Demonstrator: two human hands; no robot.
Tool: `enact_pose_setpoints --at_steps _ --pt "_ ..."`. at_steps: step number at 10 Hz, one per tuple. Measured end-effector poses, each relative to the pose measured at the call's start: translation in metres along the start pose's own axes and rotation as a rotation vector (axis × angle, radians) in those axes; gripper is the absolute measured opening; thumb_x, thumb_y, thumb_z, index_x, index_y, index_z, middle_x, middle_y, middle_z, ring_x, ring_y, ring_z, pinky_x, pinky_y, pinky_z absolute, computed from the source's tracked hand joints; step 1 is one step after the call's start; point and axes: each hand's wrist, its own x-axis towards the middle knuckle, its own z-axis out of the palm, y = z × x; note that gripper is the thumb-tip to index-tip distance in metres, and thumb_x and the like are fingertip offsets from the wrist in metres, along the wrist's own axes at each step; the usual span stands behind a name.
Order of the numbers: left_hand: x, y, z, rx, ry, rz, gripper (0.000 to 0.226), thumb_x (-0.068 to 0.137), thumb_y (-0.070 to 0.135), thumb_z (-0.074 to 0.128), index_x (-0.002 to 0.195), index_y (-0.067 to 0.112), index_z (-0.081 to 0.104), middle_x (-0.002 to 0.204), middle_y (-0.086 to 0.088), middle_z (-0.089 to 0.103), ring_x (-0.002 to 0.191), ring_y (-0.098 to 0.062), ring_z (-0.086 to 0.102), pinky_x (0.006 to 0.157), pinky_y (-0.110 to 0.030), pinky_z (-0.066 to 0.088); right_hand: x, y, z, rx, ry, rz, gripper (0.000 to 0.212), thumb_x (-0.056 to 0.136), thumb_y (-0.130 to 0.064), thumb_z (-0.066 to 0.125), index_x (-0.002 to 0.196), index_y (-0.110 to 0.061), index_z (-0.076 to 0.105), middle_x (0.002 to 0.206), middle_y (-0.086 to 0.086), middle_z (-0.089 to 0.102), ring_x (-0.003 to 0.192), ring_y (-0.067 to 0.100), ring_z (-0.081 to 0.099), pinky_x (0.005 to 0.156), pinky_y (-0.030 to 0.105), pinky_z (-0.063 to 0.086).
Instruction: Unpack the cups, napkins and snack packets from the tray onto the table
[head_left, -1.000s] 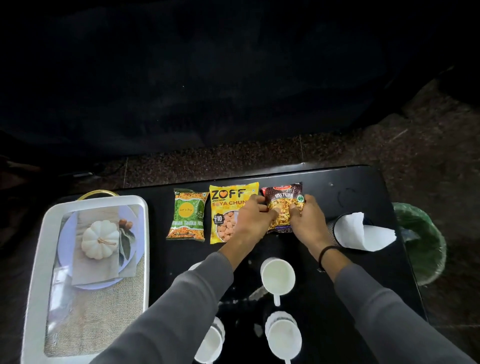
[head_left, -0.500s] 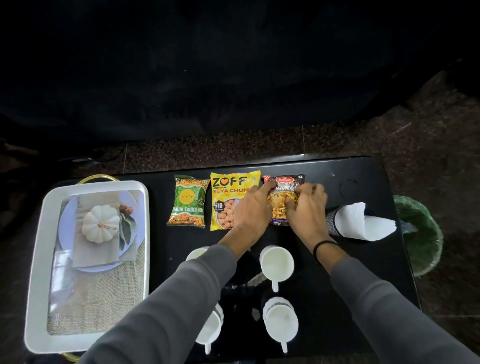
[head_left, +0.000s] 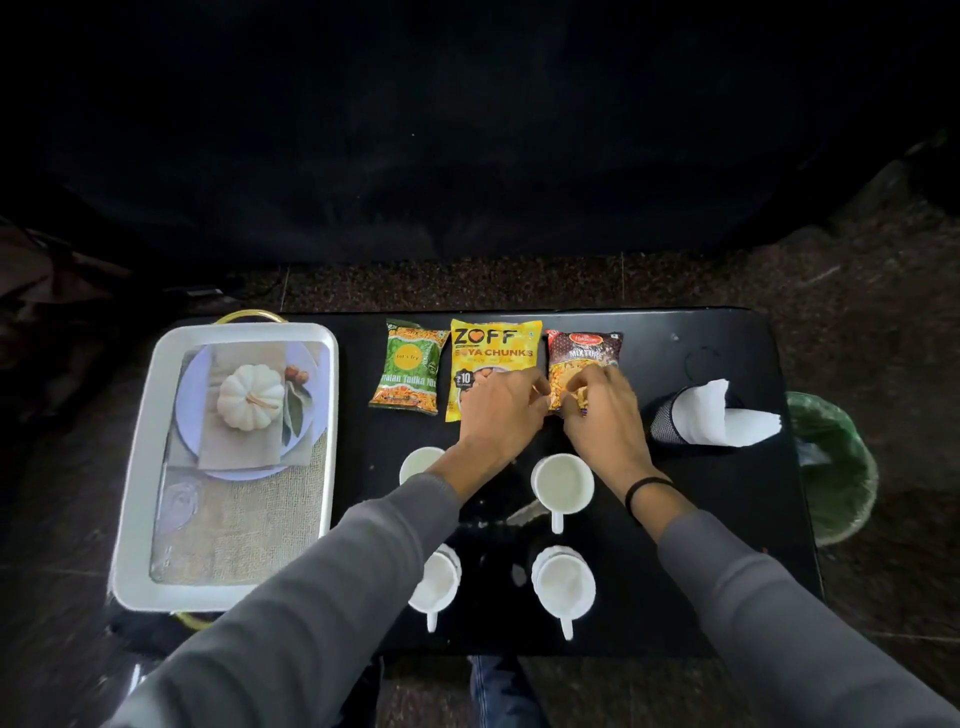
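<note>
On table (head_left: 727, 545) — 3 packets (head_left: 491, 345), 4 cups (head_left: 562, 480).

Glossy black tabletop (head_left: 701, 545); shiny plastic snack packets (head_left: 491, 345) under the hands (head_left: 501, 410); smooth white cups (head_left: 563, 480) near them; glossy white tray (head_left: 140, 467) with rough burlap print left of them.

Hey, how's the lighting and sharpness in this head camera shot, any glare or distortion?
Head view: the upper half is nearly black; the packets are lit and readable; the glossy black table shows small reflections; the tray rim bows from wide-angle distortion; the sleeves look soft.
</note>
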Motion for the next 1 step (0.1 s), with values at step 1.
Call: enact_pose_setpoints --at_steps 1 --pt "-0.014 -0.0042 -0.0039 0.016 0.0 -0.031 0.02 0.096 0.04 0.059 0.109 0.028 0.07 0.106 -0.005 0.074 0.106 -0.026 0.064 0.082 -0.036 0.052 -0.0152 -0.0076 -0.0009 0.034 -0.007 -0.047 0.013 0.097 -0.015 0.062 0.104 -0.005 0.064 0.109 0.013 0.065 0.104 0.032 0.06 0.082 0.041 0.052"
